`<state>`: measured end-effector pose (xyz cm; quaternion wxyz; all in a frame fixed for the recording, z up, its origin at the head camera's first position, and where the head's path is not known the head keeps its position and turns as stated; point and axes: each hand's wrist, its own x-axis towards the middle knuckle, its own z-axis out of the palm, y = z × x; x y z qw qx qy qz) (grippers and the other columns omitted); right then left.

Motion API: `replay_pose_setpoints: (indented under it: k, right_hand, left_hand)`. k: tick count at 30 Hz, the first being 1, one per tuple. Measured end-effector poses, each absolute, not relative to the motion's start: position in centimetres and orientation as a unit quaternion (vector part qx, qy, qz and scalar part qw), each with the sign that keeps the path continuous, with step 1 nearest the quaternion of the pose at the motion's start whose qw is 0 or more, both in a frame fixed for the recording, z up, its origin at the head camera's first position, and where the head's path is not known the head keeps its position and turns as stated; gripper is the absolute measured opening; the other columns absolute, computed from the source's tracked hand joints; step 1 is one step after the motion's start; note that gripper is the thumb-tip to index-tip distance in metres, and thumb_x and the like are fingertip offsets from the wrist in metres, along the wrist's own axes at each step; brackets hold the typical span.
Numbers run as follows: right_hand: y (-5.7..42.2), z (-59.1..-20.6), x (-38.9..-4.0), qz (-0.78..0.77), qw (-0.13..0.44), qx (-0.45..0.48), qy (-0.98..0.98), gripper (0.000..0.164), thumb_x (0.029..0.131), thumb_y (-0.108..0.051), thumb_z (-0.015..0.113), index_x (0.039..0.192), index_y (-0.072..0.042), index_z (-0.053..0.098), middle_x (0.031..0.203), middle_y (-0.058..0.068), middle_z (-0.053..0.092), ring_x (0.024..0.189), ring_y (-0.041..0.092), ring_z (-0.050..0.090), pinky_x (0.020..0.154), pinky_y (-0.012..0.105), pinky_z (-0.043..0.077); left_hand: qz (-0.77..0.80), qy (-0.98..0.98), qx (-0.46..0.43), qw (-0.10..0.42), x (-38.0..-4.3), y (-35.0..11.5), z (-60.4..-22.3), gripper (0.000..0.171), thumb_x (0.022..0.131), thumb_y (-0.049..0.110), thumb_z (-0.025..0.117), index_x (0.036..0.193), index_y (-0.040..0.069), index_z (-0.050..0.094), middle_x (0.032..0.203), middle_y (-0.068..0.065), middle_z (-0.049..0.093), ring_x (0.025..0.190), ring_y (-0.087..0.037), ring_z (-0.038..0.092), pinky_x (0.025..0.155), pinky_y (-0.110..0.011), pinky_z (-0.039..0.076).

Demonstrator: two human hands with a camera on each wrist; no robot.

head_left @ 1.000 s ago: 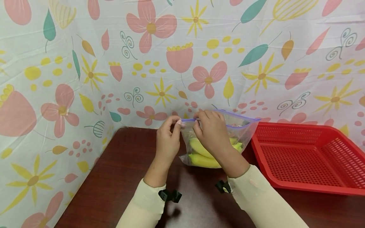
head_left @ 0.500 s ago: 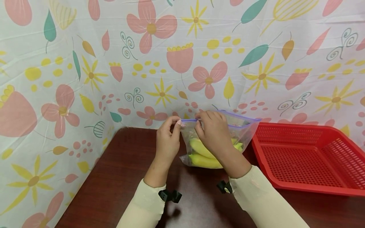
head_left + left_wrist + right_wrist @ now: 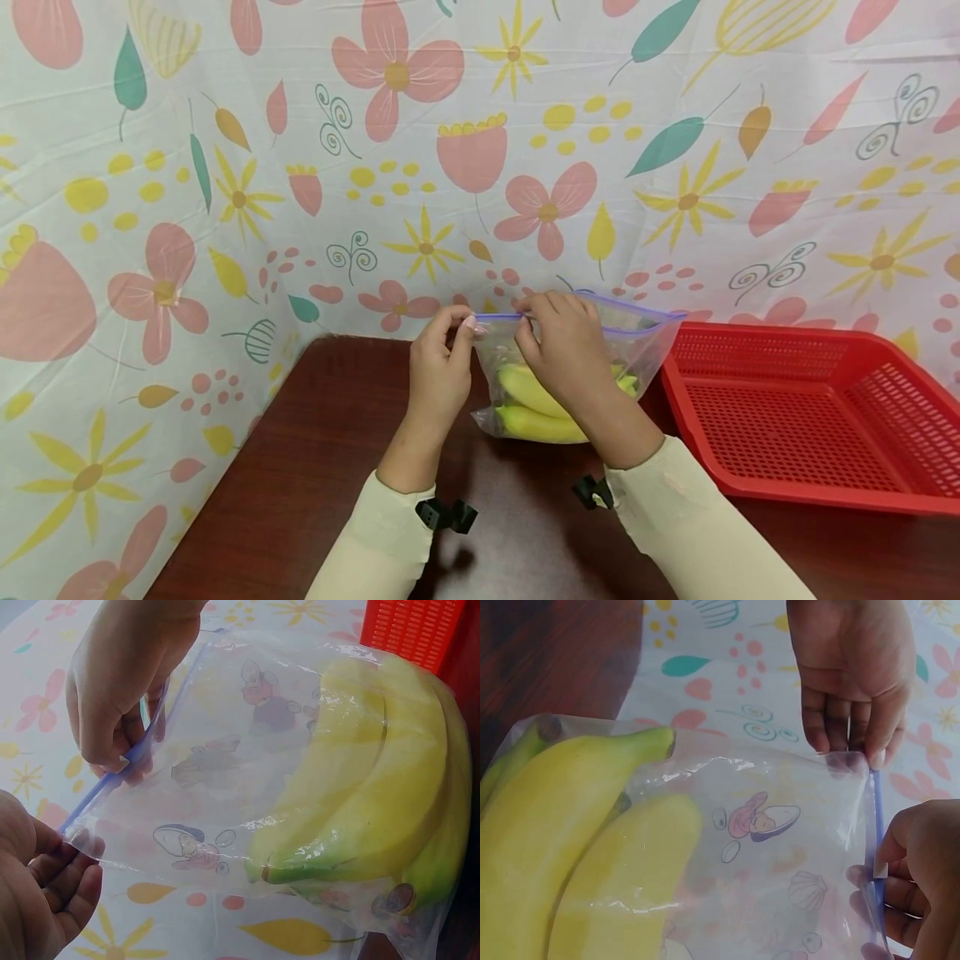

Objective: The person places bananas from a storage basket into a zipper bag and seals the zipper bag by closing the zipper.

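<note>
A clear zip bag (image 3: 487,354) with a purple zip strip (image 3: 97,796) stands on the table, with bananas (image 3: 536,423) inside. My left hand (image 3: 438,367) pinches the bag's top left corner between thumb and fingers. A short way along the same edge, my right hand (image 3: 566,354) pinches the strip, thumb on the near side and fingers behind. Right of that hand, the bag's mouth gapes. Small printed drawings show on the plastic in the left wrist view. The right forearm and hand hide part of the bananas in the head view.
A red plastic basket (image 3: 810,492) stands on the right, close beside the bag. The dark wooden table (image 3: 337,433) ends at a flower-patterned cloth (image 3: 300,167) behind and to the left.
My right hand has slid slightly to the right along the zip strip, so a little more strip shows between the hands. The left hand keeps its pinch on the corner.
</note>
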<state>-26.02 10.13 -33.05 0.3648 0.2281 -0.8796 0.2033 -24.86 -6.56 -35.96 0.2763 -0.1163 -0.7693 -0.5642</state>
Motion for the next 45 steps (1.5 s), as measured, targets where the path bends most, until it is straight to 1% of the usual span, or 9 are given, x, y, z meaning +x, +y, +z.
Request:
replay_pose_setpoints:
  k: [5,12,27,33,38,45]
  right_hand:
    - [10.3,-33.1,-26.1,0.201,0.366,0.227,-0.880,0.015,0.089,-0.012,0.056,0.097,-0.010,0.068,0.091,0.006,0.069,0.089,0.028,0.063,0.090,0.050,0.044]
    - [10.5,-33.1,-26.1,0.202,0.365,0.223,-0.881,0.015,0.088,-0.013,0.056,0.096,-0.009,0.068,0.091,0.007,0.069,0.089,0.028,0.063,0.091,0.050,0.044]
    - [11.0,-33.2,-26.2,0.193,0.376,0.226,-0.877,0.011,0.086,-0.010,0.055,0.090,-0.008,0.065,0.087,0.008,0.067,0.082,0.030,0.060,0.084,0.049,0.044]
    - [11.1,-33.1,-26.1,0.197,0.367,0.222,-0.882,0.012,0.086,-0.010,0.052,0.090,-0.008,0.064,0.088,0.007,0.067,0.082,0.029,0.059,0.085,0.049,0.044]
    - [11.2,-33.1,-26.1,0.201,0.360,0.220,-0.884,0.013,0.087,-0.009,0.051,0.090,-0.009,0.064,0.088,0.007,0.066,0.084,0.029,0.058,0.087,0.049,0.043]
    - [11.3,-33.2,-26.1,0.204,0.363,0.221,-0.882,0.015,0.088,-0.008,0.050,0.090,-0.009,0.065,0.089,0.007,0.066,0.086,0.029,0.059,0.088,0.049,0.043]
  left_hand:
    - [-0.570,-0.767,-0.115,0.272,-24.8,-6.5,-36.0,0.023,0.100,0.027,0.052,0.108,0.010,0.064,0.092,-0.002,0.070,0.085,-0.013,0.066,0.064,-0.026,0.049]
    - [-0.567,-0.770,-0.111,0.270,-24.8,-6.5,-35.9,0.021,0.100,0.028,0.052,0.107,0.012,0.064,0.091,0.000,0.069,0.083,-0.012,0.065,0.063,-0.026,0.048]
    - [-0.567,-0.769,-0.114,0.273,-24.9,-6.5,-36.0,0.021,0.100,0.027,0.052,0.108,0.012,0.064,0.091,-0.001,0.069,0.081,-0.012,0.065,0.063,-0.026,0.049]
    - [-0.569,-0.768,-0.116,0.271,-24.9,-6.5,-36.1,0.022,0.100,0.029,0.051,0.107,0.012,0.064,0.092,-0.001,0.069,0.084,-0.011,0.065,0.064,-0.026,0.050]
    - [-0.565,-0.770,-0.113,0.274,-24.9,-6.5,-36.1,0.021,0.100,0.028,0.052,0.107,0.012,0.064,0.092,0.000,0.069,0.081,-0.012,0.064,0.061,-0.026,0.048]
    - [-0.562,-0.772,-0.112,0.275,-24.9,-6.5,-36.0,0.021,0.100,0.027,0.052,0.106,0.012,0.064,0.091,0.000,0.070,0.081,-0.012,0.065,0.059,-0.025,0.046]
